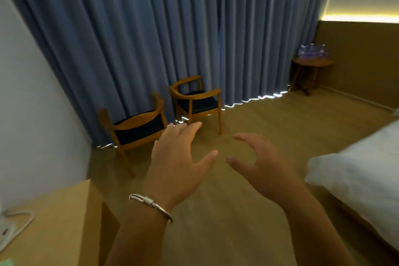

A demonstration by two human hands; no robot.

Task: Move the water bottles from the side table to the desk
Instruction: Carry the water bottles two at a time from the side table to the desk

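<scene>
A pack of clear water bottles [313, 51] stands on the small round wooden side table [311, 63] in the far right corner, by the curtain. The light wooden desk [54, 218] is at the lower left, close to me. My left hand [179, 157], with a silver bangle on the wrist, is raised over the floor with fingers spread and holds nothing. My right hand [259, 160] is beside it, fingers loosely curved, also holding nothing. Both hands are far from the bottles.
Two wooden armchairs [194, 101] [136, 127] with dark seats stand in front of the blue curtain [172, 28]. A bed with white bedding [356, 175] fills the right side. A white cable [15, 220] lies on the desk. Tan floor [269, 119] stretches toward the side table.
</scene>
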